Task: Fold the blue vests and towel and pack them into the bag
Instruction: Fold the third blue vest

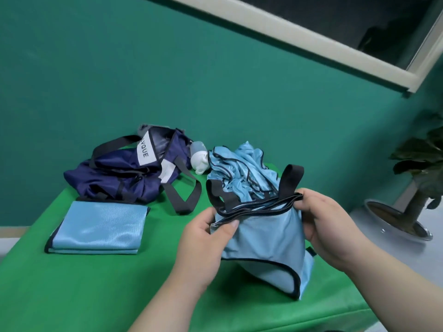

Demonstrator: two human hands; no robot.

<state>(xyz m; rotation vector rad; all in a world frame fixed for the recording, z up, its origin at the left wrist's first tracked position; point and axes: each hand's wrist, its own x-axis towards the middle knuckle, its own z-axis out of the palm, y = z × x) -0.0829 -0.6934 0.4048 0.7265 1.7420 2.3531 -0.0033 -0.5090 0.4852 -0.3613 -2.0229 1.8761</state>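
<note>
Right now your left hand (203,238) and right hand (328,221) pinch the blue vest (261,238) by its black-trimmed top edge, fabric hanging below your fingers over the green table (96,283).

Left hand (203,238) and right hand (328,226) held up, fingers curled, pinching.

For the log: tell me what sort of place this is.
Probably an indoor staged workspace: a table draped in bright green cloth, a plain teal wall behind it, and a potted plant on the floor.
</note>
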